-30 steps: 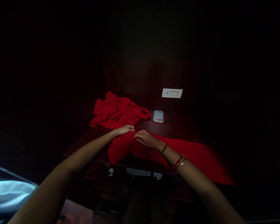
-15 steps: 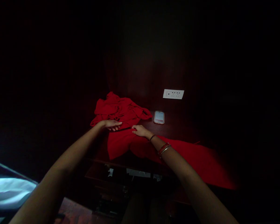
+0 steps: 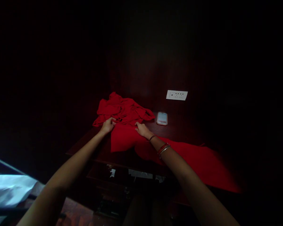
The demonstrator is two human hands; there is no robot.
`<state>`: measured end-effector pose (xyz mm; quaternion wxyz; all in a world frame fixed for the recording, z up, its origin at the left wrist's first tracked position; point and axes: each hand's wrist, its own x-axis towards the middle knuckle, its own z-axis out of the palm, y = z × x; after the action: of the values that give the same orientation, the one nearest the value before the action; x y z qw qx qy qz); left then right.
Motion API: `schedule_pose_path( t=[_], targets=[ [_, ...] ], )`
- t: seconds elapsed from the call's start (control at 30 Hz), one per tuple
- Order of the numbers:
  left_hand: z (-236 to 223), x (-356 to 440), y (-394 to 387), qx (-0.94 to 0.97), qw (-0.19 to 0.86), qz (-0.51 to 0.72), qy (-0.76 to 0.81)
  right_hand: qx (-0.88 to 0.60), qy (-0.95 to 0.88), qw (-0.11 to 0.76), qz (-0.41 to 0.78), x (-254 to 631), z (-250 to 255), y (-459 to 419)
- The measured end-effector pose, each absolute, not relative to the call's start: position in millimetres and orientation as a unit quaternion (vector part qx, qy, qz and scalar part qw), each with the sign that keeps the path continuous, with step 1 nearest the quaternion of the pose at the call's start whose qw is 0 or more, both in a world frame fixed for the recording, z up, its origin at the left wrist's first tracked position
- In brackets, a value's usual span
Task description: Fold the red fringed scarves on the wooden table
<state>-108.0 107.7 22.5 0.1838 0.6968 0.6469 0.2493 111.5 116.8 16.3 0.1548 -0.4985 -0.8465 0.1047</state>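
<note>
A long piece of red cloth [image 3: 193, 157] lies across the dark wooden table, its left end spread flat before me. My left hand [image 3: 108, 125] is closed on the upper left corner of that end, fingers pinched at the edge. Further right, my right hand [image 3: 142, 129], with bangles on the wrist, pinches the same upper edge. Just behind both hands sits a crumpled heap of red cloth [image 3: 122, 108]. Whether the heap and the flat piece are joined is hidden where they meet.
A phone [image 3: 162, 118] with a lit screen lies right of the heap. On the wall behind is a white socket panel [image 3: 176, 95]. Below the table's front edge, an open shelf holds pale papers [image 3: 140, 173]. Pale sheeting [image 3: 11, 190] shows at lower left.
My left hand has turned from lying with fingers extended to pinching the cloth's corner. The cloth's near left edge has shifted away from me, and the dark gap behind it is covered.
</note>
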Motion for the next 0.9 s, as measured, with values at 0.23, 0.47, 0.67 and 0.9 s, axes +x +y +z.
schedule_pose_path(
  t=[0.23,0.47,0.67,0.9],
  targets=[
    [-14.9,-84.4,45.2,0.728,-0.06,0.214,0.648,-0.4,-0.903,0.158,-0.019,120.1,10.7,67.8],
    [-17.9,-110.1,19.8,0.761,0.102,-0.056,0.638,-0.425,-0.896,-0.086,0.097,129.4,-2.2,58.7],
    [1.3,-103.9,25.9,0.749,0.1,-0.062,0.652,-0.421,-0.896,-0.067,0.123,126.3,23.3,63.8],
    [-24.8,-80.9,29.1,0.772,0.018,0.047,0.634,-0.424,-0.902,-0.023,0.078,109.7,7.3,76.3]
  ],
)
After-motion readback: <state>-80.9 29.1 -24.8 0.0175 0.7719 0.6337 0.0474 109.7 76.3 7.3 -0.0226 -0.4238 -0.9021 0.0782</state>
